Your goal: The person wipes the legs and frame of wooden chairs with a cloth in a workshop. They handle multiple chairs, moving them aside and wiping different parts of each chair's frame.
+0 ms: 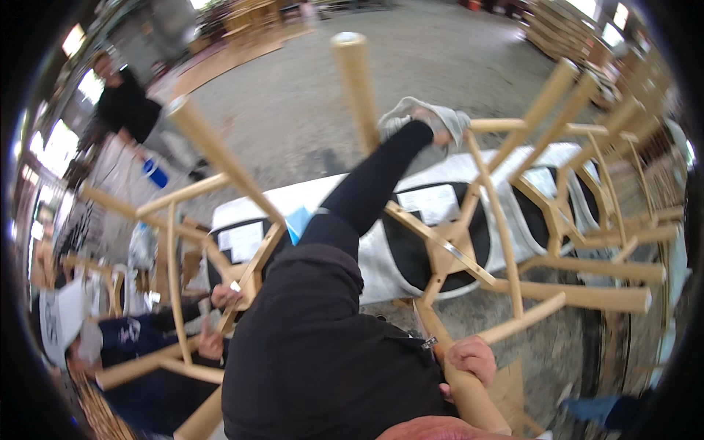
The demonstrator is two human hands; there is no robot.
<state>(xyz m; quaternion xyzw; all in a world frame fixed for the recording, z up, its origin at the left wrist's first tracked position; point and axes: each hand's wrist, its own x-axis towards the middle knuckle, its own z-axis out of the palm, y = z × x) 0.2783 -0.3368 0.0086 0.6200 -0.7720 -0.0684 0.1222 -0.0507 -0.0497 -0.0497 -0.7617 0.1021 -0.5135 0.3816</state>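
My left arm in a black sleeve stretches forward across an upturned wooden chair. At its end my left hand (441, 133) is closed on a pale grey cloth (422, 106), held against the chair's far wooden frame; the cloth hides most of the fingers. Close to my body, my right hand (473, 358) wraps round a thick, light wooden chair leg (469, 400). Below the frame of that chair, a wooden crosspiece (451, 253) with a metal strip lies over a black round seat underside (411, 257) with a white paper label (429, 204) on it.
More upturned chairs (609, 297) stand in a row to the right on a white padded surface (374, 264). At left a co-worker in a white cap (62, 323) handles another chair. A person in black (128, 106) stands farther back. Stacked boards (561, 29) are at far right.
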